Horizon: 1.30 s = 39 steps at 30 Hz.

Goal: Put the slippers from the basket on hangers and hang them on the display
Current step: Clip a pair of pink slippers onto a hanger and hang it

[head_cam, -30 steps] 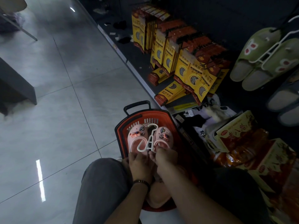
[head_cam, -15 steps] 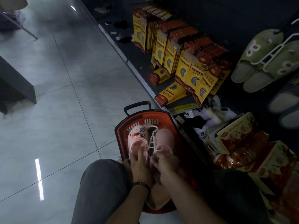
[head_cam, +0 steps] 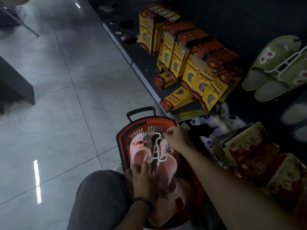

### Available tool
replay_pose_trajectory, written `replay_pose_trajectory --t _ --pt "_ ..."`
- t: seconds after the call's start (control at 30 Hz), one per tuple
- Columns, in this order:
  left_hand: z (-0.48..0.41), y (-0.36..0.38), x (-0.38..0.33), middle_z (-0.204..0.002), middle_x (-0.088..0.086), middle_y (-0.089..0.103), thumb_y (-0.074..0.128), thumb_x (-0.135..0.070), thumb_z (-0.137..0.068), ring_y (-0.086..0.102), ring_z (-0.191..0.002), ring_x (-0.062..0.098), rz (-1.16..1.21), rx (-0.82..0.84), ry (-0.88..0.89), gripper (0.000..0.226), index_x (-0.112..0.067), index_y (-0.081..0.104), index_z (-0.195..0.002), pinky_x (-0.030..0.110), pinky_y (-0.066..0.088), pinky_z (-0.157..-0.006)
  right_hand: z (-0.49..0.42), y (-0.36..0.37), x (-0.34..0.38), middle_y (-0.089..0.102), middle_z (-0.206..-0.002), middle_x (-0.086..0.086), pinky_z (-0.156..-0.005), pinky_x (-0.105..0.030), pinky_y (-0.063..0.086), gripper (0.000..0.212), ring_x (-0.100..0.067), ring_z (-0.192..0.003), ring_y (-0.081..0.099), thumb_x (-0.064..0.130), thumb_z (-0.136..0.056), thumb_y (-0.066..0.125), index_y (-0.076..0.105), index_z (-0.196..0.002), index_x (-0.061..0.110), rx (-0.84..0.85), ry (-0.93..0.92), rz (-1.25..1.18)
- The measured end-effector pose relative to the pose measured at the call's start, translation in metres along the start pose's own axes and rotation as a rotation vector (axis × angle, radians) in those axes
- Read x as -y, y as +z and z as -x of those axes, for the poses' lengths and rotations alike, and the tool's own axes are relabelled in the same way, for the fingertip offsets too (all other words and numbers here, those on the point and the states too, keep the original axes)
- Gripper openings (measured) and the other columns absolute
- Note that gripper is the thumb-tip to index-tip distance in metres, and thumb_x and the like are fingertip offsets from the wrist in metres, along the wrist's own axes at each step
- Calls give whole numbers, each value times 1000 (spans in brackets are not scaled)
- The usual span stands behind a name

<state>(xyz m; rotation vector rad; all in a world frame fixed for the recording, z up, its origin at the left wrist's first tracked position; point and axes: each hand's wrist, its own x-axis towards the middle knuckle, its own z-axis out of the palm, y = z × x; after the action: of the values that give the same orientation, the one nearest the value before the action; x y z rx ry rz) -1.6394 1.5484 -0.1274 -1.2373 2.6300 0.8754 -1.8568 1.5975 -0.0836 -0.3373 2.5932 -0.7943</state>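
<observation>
- Pink slippers [head_cam: 150, 156] lie over the red basket [head_cam: 123, 138], toes pointing away, long axis toward the shelf.
- Left hand [head_cam: 142, 178] clamps the heels.
- Right hand [head_cam: 177, 138] pinches the white hanger [head_cam: 157, 146] hook.

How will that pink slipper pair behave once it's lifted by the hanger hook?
The pink slippers look soft and light, so the thin white hanger probably carries them. They may swing or slip; the left hand steadies them, the right hand pinches the hook.
</observation>
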Motion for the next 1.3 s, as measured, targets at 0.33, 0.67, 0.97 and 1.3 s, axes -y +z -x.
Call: replay_pose_trajectory --t 0.33,0.67,0.97,1.3 --pt "-3 -1 -1 -132 0 38 63 -62 -71 30 -122 32 12 -30 -14 70 -50 38 -135 52 47 -99 -63 36 17 75 -116 -11 -91 -37 57 64 -30 -104 70 60 -82 78 71 -121 10 261 119 123" --pt "-6 -3 -5 -132 -2 33 53 -65 -69 31 -116 30 -56 -3 -2 70 -52 37 -136 44 43 -98 -71 46 9 67 -88 -5 -68 -26 46 36 -24 -85 66 33 -78 91 70 -97 11 317 203 9" --pt "-5 -6 -8 -132 7 42 69 -56 -77 37 -118 33 1 -40 -45 53 -35 55 -124 45 46 -98 -67 11 22 79 -91 -7 -68 -27 60 22 -15 -74 77 14 -93 78 77 -114 6 216 94 -337" --pt "6 -34 -10 -157 -5 32 43 -33 -104 27 -143 27 188 26 85 50 -35 34 -153 46 24 -116 -5 -57 57 79 -83 -9 -77 -47 66 8 -27 -75 79 17 -96 74 78 -95 10 44 -132 -508"
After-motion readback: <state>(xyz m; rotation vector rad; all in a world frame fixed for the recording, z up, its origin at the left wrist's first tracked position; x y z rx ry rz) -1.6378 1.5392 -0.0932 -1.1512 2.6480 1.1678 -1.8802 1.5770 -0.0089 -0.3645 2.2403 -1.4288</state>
